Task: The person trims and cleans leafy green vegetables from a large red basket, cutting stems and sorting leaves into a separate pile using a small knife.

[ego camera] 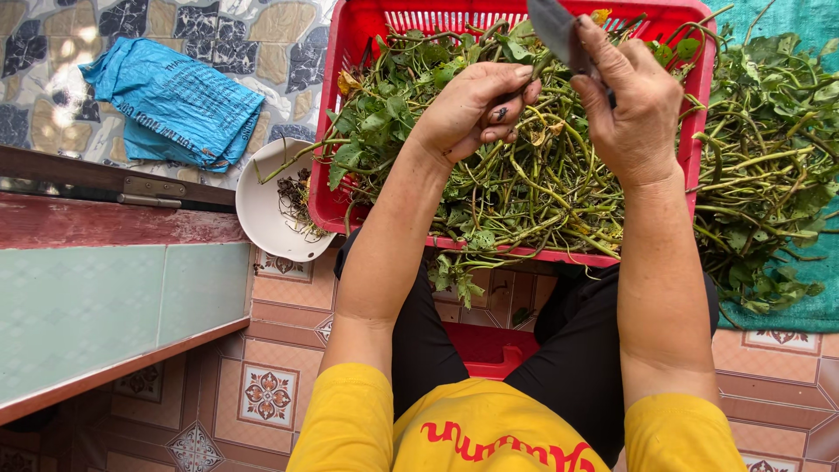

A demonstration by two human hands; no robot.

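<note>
A red plastic basket rests across my lap, heaped with leafy green vine stems. My left hand pinches a thin green stem between thumb and fingers over the heap. My right hand grips a knife with a dark blade that points up and left, close to the stem in my left hand. Both forearms reach forward over the basket.
A loose pile of the same greens lies on a teal cloth at the right. A white bowl with trimmings sits left of the basket. A folded blue plastic bag lies on the patterned floor. A wooden-edged step stands at the left.
</note>
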